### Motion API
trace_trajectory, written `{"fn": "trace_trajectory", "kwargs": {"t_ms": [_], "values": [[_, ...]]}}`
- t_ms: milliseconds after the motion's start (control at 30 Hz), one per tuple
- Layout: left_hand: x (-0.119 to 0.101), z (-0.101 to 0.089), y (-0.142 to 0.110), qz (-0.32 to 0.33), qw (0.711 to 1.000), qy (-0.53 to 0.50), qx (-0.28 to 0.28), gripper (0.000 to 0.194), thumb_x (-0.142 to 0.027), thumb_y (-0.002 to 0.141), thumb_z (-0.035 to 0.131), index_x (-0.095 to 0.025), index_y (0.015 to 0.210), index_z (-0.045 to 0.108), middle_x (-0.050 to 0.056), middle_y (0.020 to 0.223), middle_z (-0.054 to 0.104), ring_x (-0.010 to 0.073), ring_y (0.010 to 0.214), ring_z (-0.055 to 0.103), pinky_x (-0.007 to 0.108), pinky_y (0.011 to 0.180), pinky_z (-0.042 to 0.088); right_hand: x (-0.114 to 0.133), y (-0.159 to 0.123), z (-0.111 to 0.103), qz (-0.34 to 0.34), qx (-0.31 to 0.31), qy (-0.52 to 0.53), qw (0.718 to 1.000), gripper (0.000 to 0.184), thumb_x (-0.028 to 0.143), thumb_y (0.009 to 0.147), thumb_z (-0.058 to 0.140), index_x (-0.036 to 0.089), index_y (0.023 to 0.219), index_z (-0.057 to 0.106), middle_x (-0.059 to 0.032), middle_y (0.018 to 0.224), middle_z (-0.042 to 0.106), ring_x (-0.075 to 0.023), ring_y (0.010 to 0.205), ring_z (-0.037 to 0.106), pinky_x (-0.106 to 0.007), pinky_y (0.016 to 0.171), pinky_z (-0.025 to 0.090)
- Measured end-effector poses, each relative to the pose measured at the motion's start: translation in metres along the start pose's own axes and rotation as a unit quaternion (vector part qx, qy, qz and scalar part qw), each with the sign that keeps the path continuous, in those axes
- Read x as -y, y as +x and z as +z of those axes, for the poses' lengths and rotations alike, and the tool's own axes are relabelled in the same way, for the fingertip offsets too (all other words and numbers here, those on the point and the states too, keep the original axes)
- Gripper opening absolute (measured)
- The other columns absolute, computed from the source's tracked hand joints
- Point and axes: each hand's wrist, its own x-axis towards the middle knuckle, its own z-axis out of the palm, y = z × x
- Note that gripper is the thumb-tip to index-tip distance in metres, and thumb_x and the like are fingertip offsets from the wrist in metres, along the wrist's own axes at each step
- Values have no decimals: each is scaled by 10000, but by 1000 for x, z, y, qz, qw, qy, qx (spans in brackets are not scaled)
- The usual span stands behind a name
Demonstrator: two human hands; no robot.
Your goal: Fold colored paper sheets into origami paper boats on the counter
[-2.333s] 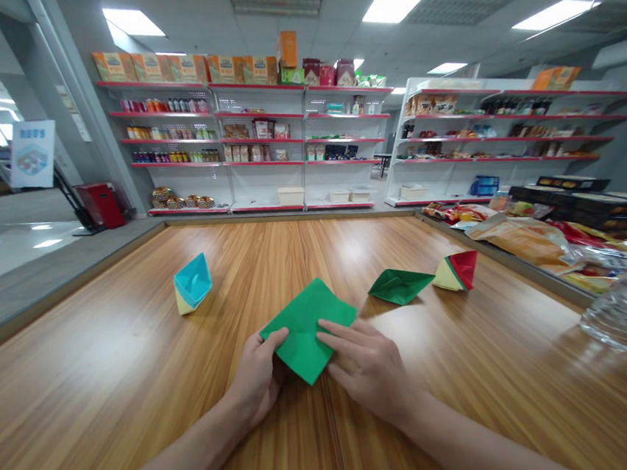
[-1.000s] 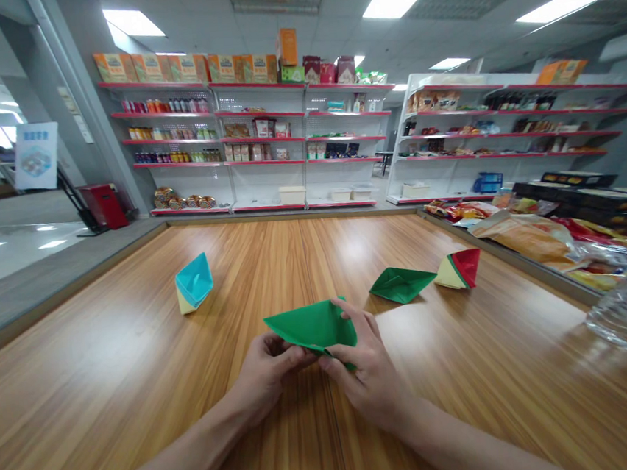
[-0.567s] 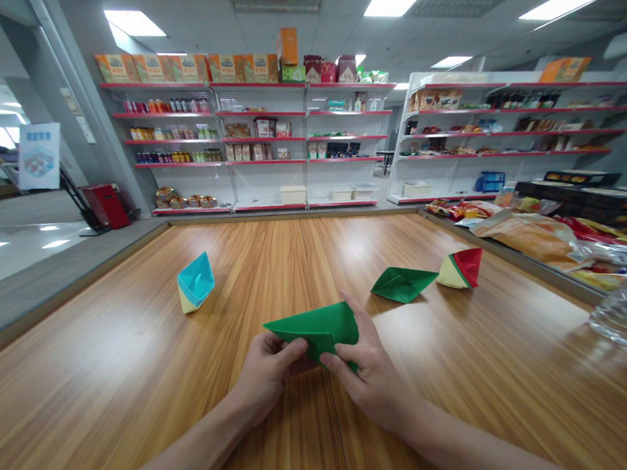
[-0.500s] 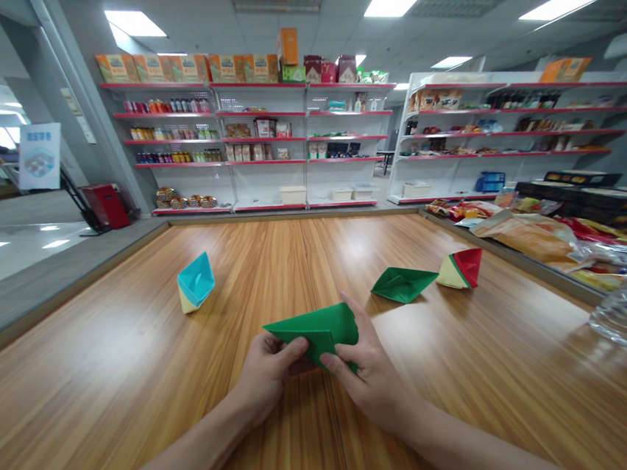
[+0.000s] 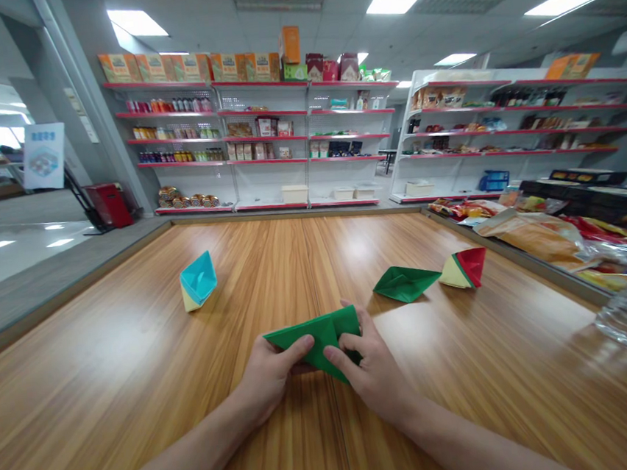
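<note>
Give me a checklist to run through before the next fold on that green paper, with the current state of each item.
1. Both hands on the green paper: ok, left hand and right hand pinch its near edge.
2. Paper over the wooden table: ok.
3. Room around it: ok, the green boat, red and yellow boat and blue boat stand apart.
4. Edges aligned: cannot tell, fingers cover the near corner.
5. Crease sharp: cannot tell.
</note>
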Motion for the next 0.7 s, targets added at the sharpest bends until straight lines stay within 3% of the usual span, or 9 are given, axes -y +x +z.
{"fn": "trace_trajectory", "kwargs": {"t_ms": [133, 233, 400, 567, 700], "values": [[0, 0, -1, -3, 1000, 8, -9, 253, -264, 721, 737, -84, 895, 700, 118, 841, 718, 233, 750, 670, 425, 731, 557, -1, 2, 1, 15, 15, 15, 1000, 348, 370, 852, 540, 169, 571, 505, -78, 903, 533, -205, 879, 539, -332, 757, 435], [-1, 2, 0, -2, 1000, 8, -21, 279, -322, 747, 708, -67, 862, 696, 126, 797, 717, 225, 704, 670, 397, 679, 564, -1, 2, 1, 33, 32, 35, 998, 397, 392, 858, 532, 167, 534, 476, -22, 708, 496, -149, 669, 506, -282, 604, 398], [-1, 5, 1, 6, 997, -6, -82, 423, -464, 781, 631, -45, 764, 685, 146, 712, 709, 237, 661, 678, 347, 603, 564, -1, 3, 0, 43, 44, 45, 997, 417, 401, 859, 527, 163, 520, 484, -15, 679, 486, -141, 655, 504, -280, 606, 388], [0, 4, 1, 15, 994, -1, -108, 475, -522, 778, 606, -61, 670, 655, 134, 644, 697, 243, 659, 684, 317, 571, 563, 1, 3, -2, 50, 53, 58, 996, 392, 417, 838, 551, 166, 541, 507, -26, 720, 514, -148, 677, 542, -286, 615, 428], [-4, 3, 3, 31, 989, -34, -142, 427, -492, 769, 634, -74, 675, 634, 106, 634, 693, 220, 632, 679, 299, 557, 564, 1, 1, 1, 159, 89, 171, 968, 295, 451, 772, 623, 199, 847, 491, 11, 726, 552, -108, 460, 551, -221, 391, 406]]}}
